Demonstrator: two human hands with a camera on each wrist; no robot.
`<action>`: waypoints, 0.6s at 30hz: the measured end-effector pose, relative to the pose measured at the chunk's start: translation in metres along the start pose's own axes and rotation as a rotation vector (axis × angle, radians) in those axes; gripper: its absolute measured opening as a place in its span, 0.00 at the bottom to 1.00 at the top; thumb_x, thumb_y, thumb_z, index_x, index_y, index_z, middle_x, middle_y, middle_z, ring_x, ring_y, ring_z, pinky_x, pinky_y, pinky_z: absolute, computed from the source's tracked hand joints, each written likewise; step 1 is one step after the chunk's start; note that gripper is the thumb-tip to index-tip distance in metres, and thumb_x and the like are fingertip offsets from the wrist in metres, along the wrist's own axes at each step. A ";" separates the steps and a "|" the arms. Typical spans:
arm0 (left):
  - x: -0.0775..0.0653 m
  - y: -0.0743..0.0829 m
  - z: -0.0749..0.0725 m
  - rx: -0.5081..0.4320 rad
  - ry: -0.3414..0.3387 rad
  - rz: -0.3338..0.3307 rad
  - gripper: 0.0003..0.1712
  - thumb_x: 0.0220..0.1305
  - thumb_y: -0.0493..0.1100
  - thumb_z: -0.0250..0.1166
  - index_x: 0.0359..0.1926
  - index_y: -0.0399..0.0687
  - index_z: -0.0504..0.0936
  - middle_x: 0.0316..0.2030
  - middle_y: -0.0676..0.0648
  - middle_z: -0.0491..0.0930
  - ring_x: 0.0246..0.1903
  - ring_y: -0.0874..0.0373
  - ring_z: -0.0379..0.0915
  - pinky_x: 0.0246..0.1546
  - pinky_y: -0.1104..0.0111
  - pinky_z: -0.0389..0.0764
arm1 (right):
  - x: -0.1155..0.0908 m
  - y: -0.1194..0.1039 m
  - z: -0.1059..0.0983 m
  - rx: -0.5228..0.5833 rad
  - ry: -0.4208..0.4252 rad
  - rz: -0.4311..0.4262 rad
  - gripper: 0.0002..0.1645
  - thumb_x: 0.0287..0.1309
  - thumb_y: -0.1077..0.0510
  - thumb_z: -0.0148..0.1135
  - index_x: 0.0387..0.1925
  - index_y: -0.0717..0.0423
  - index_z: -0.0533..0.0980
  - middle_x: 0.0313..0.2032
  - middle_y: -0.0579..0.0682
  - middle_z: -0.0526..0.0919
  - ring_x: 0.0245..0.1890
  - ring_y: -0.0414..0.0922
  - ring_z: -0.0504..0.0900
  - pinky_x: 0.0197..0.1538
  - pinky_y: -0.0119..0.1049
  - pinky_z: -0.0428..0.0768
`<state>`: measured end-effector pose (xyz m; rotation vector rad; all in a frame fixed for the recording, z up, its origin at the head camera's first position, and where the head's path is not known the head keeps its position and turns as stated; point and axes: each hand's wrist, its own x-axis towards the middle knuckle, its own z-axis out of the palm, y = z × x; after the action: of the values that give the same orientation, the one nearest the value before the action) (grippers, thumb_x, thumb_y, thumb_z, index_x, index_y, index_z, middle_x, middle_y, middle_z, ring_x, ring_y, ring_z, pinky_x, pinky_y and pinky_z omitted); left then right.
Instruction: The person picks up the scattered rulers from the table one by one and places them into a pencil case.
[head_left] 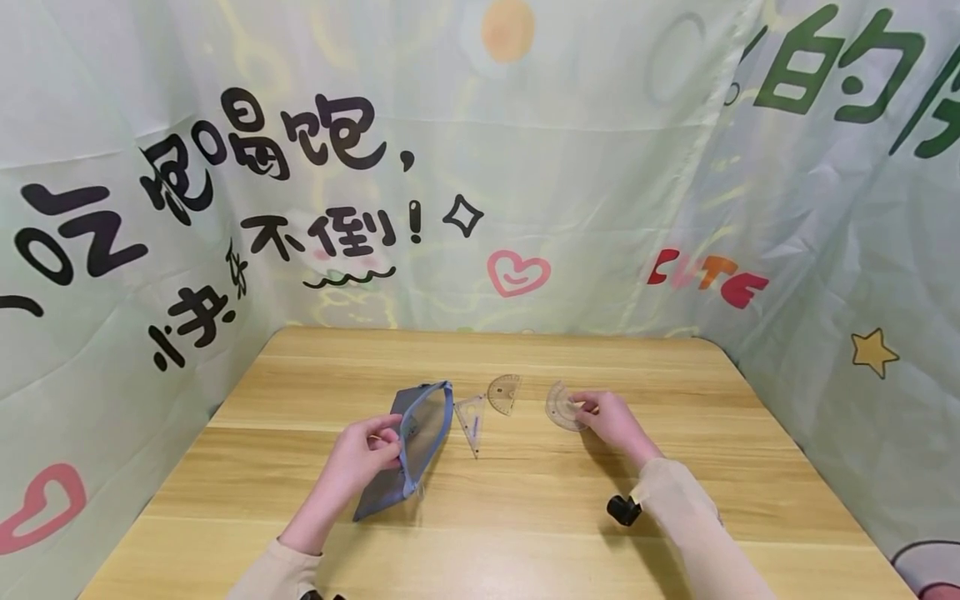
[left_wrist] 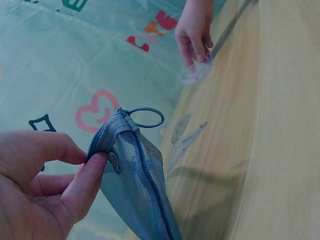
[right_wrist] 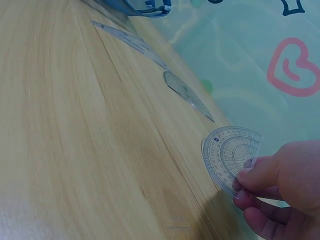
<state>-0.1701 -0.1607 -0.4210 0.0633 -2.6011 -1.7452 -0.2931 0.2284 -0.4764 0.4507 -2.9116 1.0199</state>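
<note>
My left hand (head_left: 366, 454) pinches the near rim of a blue zip pouch (head_left: 381, 492), whose mouth gapes toward the right. In the left wrist view, thumb and finger grip the pouch (left_wrist: 132, 165) beside its zip, where a ring-shaped loop (left_wrist: 161, 119) sticks out. Over to the right, my right hand (head_left: 611, 423) holds a clear protractor (head_left: 561, 408) by its straight side, between thumb and fingertips. The right wrist view shows the printed scale of this protractor (right_wrist: 220, 150) close over the wood.
Between the hands, a clear set square (head_left: 471, 421) lies by the pouch mouth, with a second protractor (head_left: 504, 393) just right of it. The wooden table (head_left: 525, 533) is walled by printed curtains (head_left: 585, 183). A small black device (head_left: 624, 510) sits at the right sleeve.
</note>
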 end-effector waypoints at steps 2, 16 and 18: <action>0.000 0.000 0.000 0.002 0.000 0.002 0.25 0.59 0.27 0.62 0.59 0.28 0.76 0.33 0.44 0.76 0.30 0.59 0.78 0.32 0.69 0.90 | 0.001 0.000 0.000 0.000 -0.002 0.007 0.19 0.59 0.66 0.61 0.53 0.64 0.80 0.35 0.57 0.87 0.38 0.49 0.84 0.37 0.36 0.83; -0.001 0.002 -0.001 -0.001 0.011 -0.022 0.25 0.59 0.27 0.61 0.60 0.30 0.76 0.34 0.44 0.77 0.30 0.62 0.78 0.34 0.71 0.89 | 0.002 -0.003 0.003 0.043 -0.024 0.027 0.21 0.60 0.65 0.61 0.56 0.64 0.78 0.35 0.57 0.86 0.37 0.48 0.83 0.36 0.32 0.82; -0.001 0.001 -0.002 -0.002 0.011 -0.020 0.25 0.59 0.27 0.61 0.60 0.30 0.76 0.34 0.44 0.77 0.30 0.61 0.78 0.34 0.71 0.89 | 0.002 -0.004 0.004 0.071 -0.031 0.034 0.22 0.60 0.65 0.61 0.57 0.63 0.78 0.35 0.57 0.86 0.36 0.46 0.83 0.34 0.31 0.82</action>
<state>-0.1693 -0.1617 -0.4189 0.0987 -2.6001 -1.7476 -0.2940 0.2231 -0.4767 0.4239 -2.9275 1.1343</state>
